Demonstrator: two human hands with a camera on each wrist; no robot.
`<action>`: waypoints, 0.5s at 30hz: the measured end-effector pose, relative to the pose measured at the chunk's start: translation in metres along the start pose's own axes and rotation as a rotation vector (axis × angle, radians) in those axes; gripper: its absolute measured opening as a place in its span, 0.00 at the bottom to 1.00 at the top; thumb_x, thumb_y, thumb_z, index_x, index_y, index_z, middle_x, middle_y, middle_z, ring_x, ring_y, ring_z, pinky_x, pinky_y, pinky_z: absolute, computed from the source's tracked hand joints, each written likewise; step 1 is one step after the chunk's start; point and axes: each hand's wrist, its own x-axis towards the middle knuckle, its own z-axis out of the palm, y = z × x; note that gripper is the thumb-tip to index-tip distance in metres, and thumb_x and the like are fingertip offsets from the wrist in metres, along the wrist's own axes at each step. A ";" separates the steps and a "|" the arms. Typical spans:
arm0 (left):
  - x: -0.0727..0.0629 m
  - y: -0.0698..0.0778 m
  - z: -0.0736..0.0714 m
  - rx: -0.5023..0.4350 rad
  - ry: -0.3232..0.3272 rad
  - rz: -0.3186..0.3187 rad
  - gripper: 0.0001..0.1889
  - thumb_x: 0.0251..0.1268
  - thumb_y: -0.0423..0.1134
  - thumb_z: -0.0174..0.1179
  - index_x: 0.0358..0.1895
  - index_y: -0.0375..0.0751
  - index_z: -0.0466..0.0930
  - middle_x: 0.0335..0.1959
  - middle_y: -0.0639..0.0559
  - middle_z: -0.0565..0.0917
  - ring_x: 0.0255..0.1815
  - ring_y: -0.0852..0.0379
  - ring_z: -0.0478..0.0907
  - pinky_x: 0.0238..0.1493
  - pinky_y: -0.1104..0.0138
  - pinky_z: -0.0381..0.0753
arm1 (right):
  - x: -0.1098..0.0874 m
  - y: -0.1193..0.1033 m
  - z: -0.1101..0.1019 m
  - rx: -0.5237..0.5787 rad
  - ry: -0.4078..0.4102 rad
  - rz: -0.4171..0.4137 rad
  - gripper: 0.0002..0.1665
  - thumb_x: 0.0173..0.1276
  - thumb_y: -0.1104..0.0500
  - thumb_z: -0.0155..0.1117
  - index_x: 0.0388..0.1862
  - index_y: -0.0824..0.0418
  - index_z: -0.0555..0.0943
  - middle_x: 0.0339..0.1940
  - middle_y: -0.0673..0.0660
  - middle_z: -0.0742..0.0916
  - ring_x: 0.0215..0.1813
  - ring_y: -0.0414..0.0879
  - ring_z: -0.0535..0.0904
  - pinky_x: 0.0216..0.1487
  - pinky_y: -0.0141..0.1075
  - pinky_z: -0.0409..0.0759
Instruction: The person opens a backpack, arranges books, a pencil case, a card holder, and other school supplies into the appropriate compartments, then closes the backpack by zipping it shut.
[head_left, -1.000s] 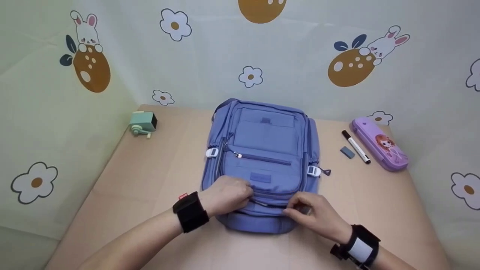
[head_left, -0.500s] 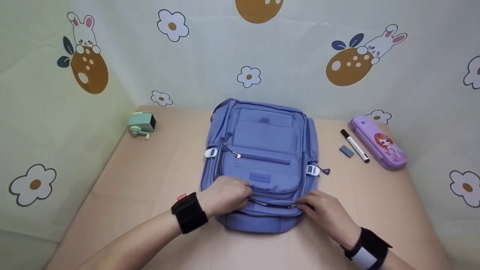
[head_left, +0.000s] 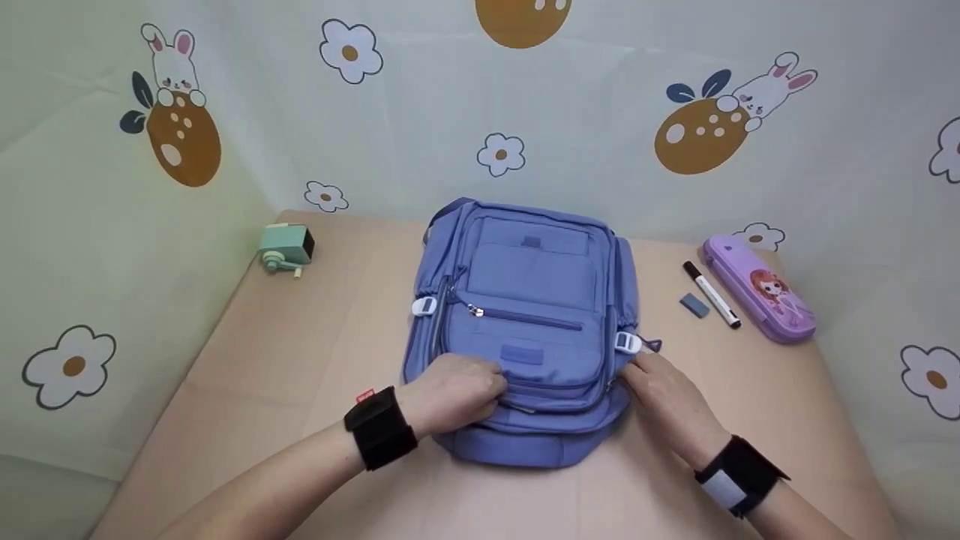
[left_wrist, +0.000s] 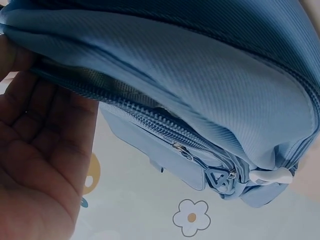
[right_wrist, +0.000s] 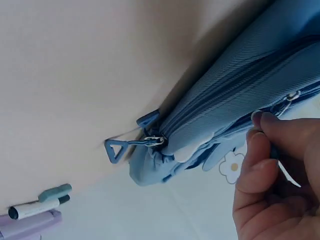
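Observation:
A blue backpack lies front side up on the table. At its lower front my left hand grips the pocket's edge. The left wrist view shows thumb and fingers on either side of the fabric, beside an open zipper with dark teeth. On the bag's lower right side, my right hand pinches a zipper pull. The metal slider shows just beyond the fingertips in the right wrist view, with the pull's end hidden by the fingers. Another zipper's triangular pull dangles from the side, untouched.
To the right lie a grey-blue eraser, a black-and-white marker and a purple pencil case. A green pencil sharpener with a crank stands at the far left. Patterned cloth walls the table at back and sides.
My right hand has moved right and up along the pocket's edge with the zipper pull, around the lower right corner; the gap there has narrowed. My left hand has stayed in place.

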 end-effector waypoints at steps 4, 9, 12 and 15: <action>0.000 0.002 0.000 -0.005 0.000 -0.011 0.08 0.59 0.35 0.66 0.24 0.46 0.79 0.23 0.58 0.74 0.21 0.58 0.71 0.21 0.66 0.73 | -0.001 0.002 0.003 0.030 0.008 -0.007 0.16 0.57 0.72 0.76 0.43 0.61 0.86 0.43 0.57 0.87 0.47 0.54 0.83 0.50 0.48 0.82; 0.003 0.008 -0.005 -0.016 -0.008 -0.014 0.09 0.61 0.39 0.67 0.24 0.46 0.80 0.24 0.58 0.74 0.22 0.58 0.71 0.21 0.65 0.73 | -0.004 0.001 0.004 0.102 0.007 0.034 0.14 0.56 0.69 0.79 0.40 0.57 0.89 0.39 0.50 0.86 0.43 0.44 0.81 0.45 0.42 0.82; 0.012 0.017 -0.007 -0.007 0.008 0.005 0.10 0.63 0.42 0.68 0.26 0.46 0.81 0.25 0.58 0.75 0.24 0.58 0.72 0.21 0.66 0.72 | -0.006 0.000 0.005 0.110 0.018 0.056 0.14 0.55 0.68 0.80 0.38 0.56 0.88 0.38 0.49 0.86 0.43 0.42 0.81 0.44 0.41 0.82; 0.023 0.029 -0.006 0.025 0.031 0.028 0.10 0.65 0.43 0.66 0.27 0.46 0.83 0.26 0.57 0.77 0.26 0.57 0.74 0.21 0.66 0.73 | -0.006 -0.001 0.004 0.083 0.031 0.074 0.14 0.56 0.67 0.80 0.37 0.55 0.86 0.37 0.47 0.86 0.42 0.43 0.80 0.43 0.40 0.81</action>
